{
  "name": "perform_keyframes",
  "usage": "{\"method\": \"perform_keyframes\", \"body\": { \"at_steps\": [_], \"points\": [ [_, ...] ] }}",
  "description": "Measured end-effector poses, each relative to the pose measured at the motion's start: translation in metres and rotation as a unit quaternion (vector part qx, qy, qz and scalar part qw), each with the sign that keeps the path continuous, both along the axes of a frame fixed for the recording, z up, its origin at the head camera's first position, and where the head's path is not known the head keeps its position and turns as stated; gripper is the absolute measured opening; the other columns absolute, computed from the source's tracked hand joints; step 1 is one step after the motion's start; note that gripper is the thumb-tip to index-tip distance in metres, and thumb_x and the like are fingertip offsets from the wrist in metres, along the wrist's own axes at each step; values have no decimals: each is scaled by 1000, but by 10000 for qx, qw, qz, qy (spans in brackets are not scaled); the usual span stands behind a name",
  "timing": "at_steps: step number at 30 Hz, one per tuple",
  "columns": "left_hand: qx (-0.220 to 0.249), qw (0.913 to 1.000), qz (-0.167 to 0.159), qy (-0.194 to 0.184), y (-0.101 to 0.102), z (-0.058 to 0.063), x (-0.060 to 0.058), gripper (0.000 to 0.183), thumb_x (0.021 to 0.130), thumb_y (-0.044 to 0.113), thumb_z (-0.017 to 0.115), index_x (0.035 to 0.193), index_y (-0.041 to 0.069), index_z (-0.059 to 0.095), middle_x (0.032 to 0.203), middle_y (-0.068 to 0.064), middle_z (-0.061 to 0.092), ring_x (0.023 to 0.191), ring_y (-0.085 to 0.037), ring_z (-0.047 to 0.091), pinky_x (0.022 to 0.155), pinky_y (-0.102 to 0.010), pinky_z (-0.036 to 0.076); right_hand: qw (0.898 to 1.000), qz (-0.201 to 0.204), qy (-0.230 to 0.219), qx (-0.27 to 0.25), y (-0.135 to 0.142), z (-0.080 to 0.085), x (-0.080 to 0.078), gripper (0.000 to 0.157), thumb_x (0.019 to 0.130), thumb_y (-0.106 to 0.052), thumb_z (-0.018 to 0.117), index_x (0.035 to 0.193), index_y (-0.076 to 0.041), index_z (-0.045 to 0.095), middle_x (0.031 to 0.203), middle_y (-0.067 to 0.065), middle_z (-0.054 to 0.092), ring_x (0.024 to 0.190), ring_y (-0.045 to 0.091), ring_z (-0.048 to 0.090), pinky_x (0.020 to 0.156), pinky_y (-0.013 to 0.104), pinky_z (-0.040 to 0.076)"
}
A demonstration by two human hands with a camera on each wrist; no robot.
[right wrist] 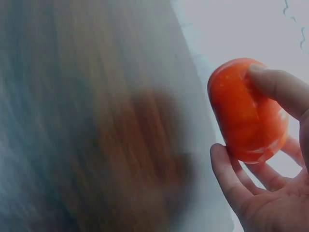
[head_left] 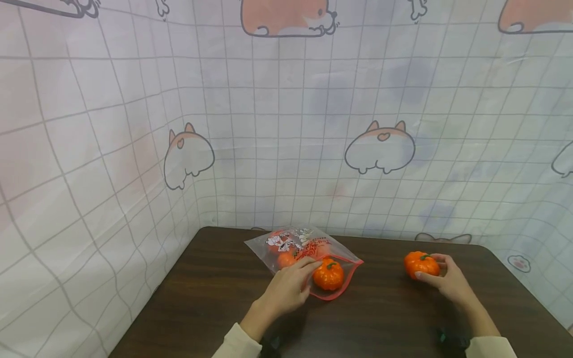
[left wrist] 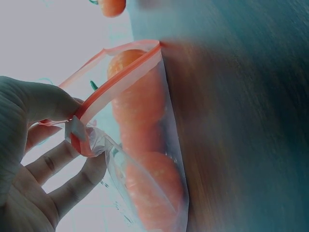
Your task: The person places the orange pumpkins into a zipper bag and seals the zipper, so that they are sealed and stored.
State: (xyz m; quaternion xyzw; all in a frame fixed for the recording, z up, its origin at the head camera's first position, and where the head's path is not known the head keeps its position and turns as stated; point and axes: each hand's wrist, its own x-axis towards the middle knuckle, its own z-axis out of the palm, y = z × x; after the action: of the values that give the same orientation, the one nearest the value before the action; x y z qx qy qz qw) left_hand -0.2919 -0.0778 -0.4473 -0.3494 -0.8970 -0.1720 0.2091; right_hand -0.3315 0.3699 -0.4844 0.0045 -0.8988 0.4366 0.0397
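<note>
A clear zip bag [head_left: 342, 250] with a red zip edge and printed pattern lies toward the back of the table. My left hand [head_left: 288, 286] pinches its red edge between thumb and fingers, and the mouth gapes. Just inside the mouth sits an orange toy pumpkin [head_left: 329, 276] with a green stem; several more orange ones show through the plastic. To the right, another orange pumpkin [head_left: 421, 265] is in my right hand [head_left: 454, 282]. In the right wrist view, the thumb presses one side of that pumpkin [right wrist: 246, 113] while the fingers support the other.
The dark wooden table [head_left: 371, 318] spreads under both hands. Behind it and along the left hangs a pale gridded cloth [head_left: 295, 124] printed with cartoon dogs. A dark band shows at each wrist.
</note>
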Motion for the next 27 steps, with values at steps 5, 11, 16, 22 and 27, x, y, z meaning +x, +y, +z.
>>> {"method": "perform_keyframes", "body": {
  "at_steps": [5, 11, 16, 22, 27],
  "points": [
    [-17, 10000, 1, -18, 1, 0, -1, 57, 84, 9, 76, 140, 14, 63, 135, 4, 64, 83, -13, 67, 71, -27, 56, 9995, 165, 278, 70, -16, 9, 6, 84, 93, -36, 75, 150, 4, 28, 142, 38, 40, 108, 36, 59, 73, 31, 52],
    [-15, 10000, -32, -23, 0, 0, -1, 57, 84, 9, 76, 140, 14, 63, 135, 3, 64, 76, -10, 60, 67, -25, 54, 9987, 322, 395, 8, -30, 20, 11, 81, 93, -34, 75, 150, 2, 30, 145, 37, 40, 106, 34, 61, 74, 32, 52],
    [-20, 10000, -44, -8, 0, 0, -1, 57, 85, 9, 76, 140, 14, 62, 135, 3, 64, 75, -10, 59, 66, -24, 53, 9977, 471, 494, -20, -39, 25, 14, 78, 94, -31, 74, 149, 2, 31, 147, 37, 40, 110, 36, 62, 76, 31, 54],
    [0, 10000, -45, -30, 0, 0, 0, 58, 84, 9, 76, 140, 14, 63, 135, 3, 64, 74, -9, 56, 65, -23, 51, 9971, 563, 498, -88, -48, 29, 15, 78, 94, -29, 74, 149, 3, 29, 148, 37, 40, 114, 38, 61, 77, 29, 54],
    [5, 10000, -39, -41, 0, 0, 0, 58, 84, 10, 76, 140, 14, 62, 136, 3, 64, 72, -9, 54, 63, -22, 49, 9965, 658, 483, -177, -55, 33, 16, 79, 94, -28, 73, 150, 4, 27, 148, 36, 39, 116, 38, 59, 77, 27, 53]
  ]
}}
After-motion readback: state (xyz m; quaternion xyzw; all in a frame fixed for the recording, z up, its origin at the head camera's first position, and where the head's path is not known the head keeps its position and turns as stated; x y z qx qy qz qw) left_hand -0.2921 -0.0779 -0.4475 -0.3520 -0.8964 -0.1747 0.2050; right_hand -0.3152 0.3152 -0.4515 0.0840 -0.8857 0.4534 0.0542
